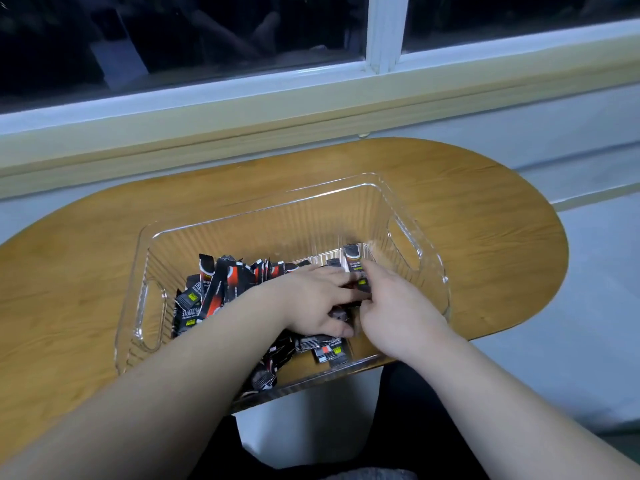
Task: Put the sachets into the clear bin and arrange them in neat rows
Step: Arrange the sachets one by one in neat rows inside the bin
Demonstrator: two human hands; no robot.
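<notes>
A clear ribbed plastic bin (408, 216) with cut-out handles sits on a wooden table. Several black sachets with red and white print (211, 292) lie jumbled in its left half and along its near side. Both of my hands are inside the bin. My left hand (315, 299) rests palm down over sachets near the middle, fingers spread. My right hand (391, 303) pinches one upright black sachet (355, 265) near the bin's right end. The sachets under my hands are hidden.
The oval wooden table (485, 237) stands against a wall under a white-framed window (384, 32) with a pale sill. The bin's near edge overhangs the table's front edge. Bare wood shows left and right of the bin.
</notes>
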